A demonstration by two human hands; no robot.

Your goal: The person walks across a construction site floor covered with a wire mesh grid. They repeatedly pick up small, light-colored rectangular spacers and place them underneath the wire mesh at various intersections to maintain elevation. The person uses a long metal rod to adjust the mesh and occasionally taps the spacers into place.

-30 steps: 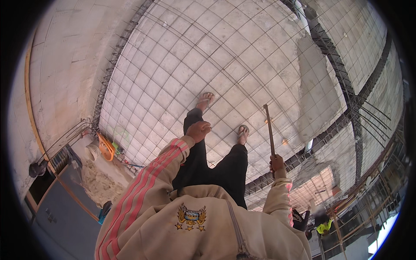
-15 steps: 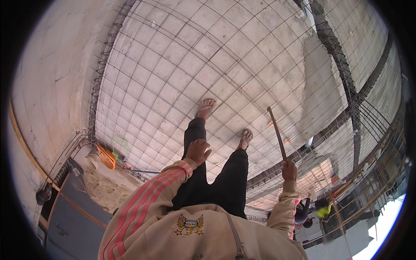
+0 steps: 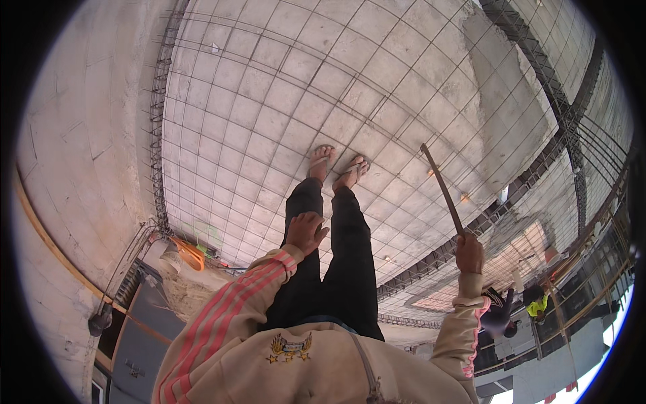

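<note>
My right hand point(image 3: 469, 254) is closed round the near end of a long brown bar point(image 3: 444, 192). The bar tilts forward and to the left, with a small hook or notch at its far tip; its exact kind is unclear. Over my left thigh, my left hand point(image 3: 305, 232) holds nothing, its thumb apart from the loosely bent fingers. Under my sandalled feet point(image 3: 336, 166), which are close together, a mesh of thin steel rods point(image 3: 282, 124) spreads over the pale floor.
Dark rebar cages run along the left point(image 3: 159, 128) and diagonally at the right point(image 3: 484, 219). An orange object point(image 3: 188, 254) lies at the lower left beside a sandy heap point(image 3: 188, 289). Two people, one in a yellow top point(image 3: 537, 306), are at the lower right near wooden poles.
My right foot has come up beside the left one. The right hand has shifted slightly right and up with the bar. My left hand stays over the thigh.
</note>
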